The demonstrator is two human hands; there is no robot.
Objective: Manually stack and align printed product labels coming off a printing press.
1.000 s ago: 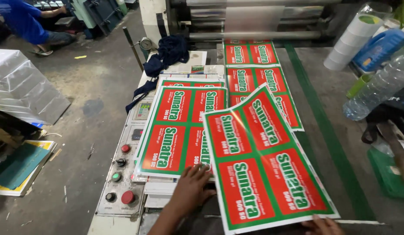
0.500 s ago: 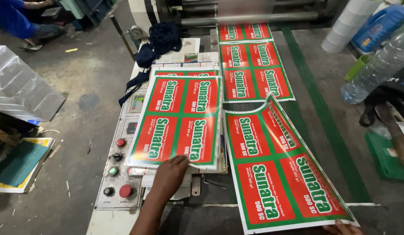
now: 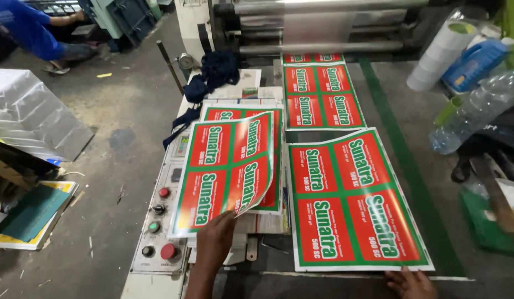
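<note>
My left hand (image 3: 217,242) pinches the near edge of a glossy red-and-green printed sheet (image 3: 224,171) and lifts it so it curls above a stack of like sheets (image 3: 271,166). My right hand (image 3: 410,281) rests its fingertips on the near corner of another printed sheet (image 3: 351,199), which lies flat on the machine bed. Farther back, a printed web (image 3: 319,94) with the same panels runs out from the steel rollers (image 3: 323,27).
A control panel with red, green and black buttons (image 3: 160,227) sits left of the stack. A dark blue cloth (image 3: 210,77) hangs behind it. Plastic bottle (image 3: 473,113), white roll (image 3: 441,50) and blue jug (image 3: 481,61) stand right. A person in blue (image 3: 35,33) crouches far left.
The right sheet has swung flat onto the bed. My left hand has gone from pressing the stack to lifting its top sheet by the near edge.
</note>
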